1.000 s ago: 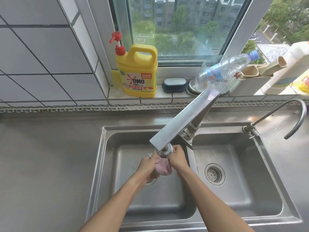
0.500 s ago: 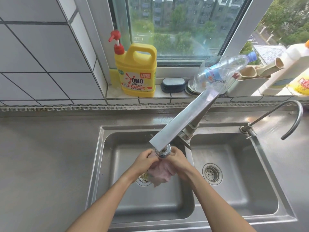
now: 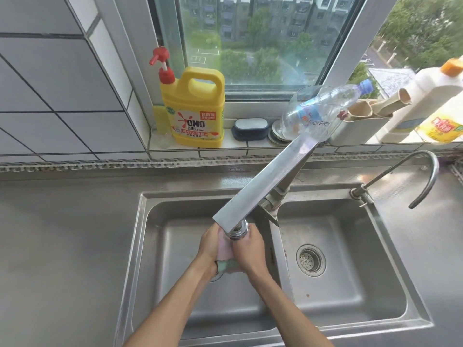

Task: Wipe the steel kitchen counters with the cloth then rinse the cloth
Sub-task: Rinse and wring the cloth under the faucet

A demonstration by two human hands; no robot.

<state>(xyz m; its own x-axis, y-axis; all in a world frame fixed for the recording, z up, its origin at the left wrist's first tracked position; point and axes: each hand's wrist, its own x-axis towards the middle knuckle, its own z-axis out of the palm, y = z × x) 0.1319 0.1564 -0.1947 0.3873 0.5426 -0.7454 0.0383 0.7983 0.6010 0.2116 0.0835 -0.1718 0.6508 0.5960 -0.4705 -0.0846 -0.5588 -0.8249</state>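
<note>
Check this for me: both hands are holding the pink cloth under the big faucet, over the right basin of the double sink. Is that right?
Not quite. In the head view the left hand and right hand do hold the pink cloth under the big faucet, but over the left basin, not the right basin, which shows only its drain strainer.
</note>
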